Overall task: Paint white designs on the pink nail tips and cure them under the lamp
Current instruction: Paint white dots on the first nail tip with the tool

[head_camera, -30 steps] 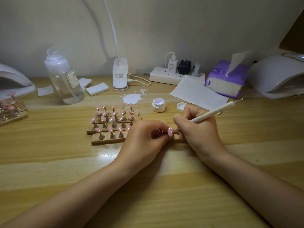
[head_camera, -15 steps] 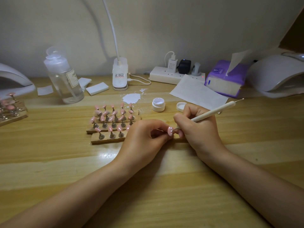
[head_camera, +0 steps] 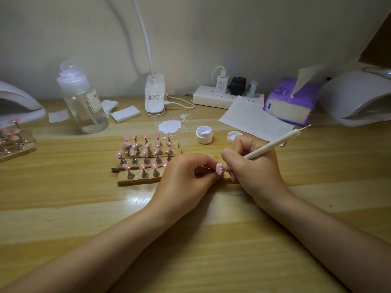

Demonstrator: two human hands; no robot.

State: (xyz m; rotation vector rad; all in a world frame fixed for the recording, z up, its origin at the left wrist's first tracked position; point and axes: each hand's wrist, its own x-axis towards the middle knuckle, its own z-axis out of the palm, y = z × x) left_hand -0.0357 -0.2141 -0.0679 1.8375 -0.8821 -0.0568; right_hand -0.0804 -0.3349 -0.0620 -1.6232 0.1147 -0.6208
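My left hand (head_camera: 186, 176) pinches the stem of one pink nail tip (head_camera: 219, 168), which carries a few white dots. My right hand (head_camera: 251, 163) grips a white dotting pen (head_camera: 275, 143), and the pen's fine point touches that tip. Several more pink tips on metal stands (head_camera: 146, 153) sit in wooden blocks just left of my hands. An open white gel pot (head_camera: 204, 134) and its lid (head_camera: 232, 136) stand beyond my hands. One white curing lamp (head_camera: 357, 98) is at the far right, another lamp (head_camera: 19, 104) at the far left.
A smear of white paint (head_camera: 170, 126) lies on the wooden table (head_camera: 211, 240). Behind are a clear bottle (head_camera: 84, 100), a desk lamp base (head_camera: 154, 96), a power strip (head_camera: 226, 96), a paper sheet (head_camera: 254, 119) and a purple tissue pack (head_camera: 292, 102). Another block of tips (head_camera: 12, 140) sits far left.
Almost nothing has moved. Both hands stay together with the pen point at the held pink tip; the pen shifted only slightly.
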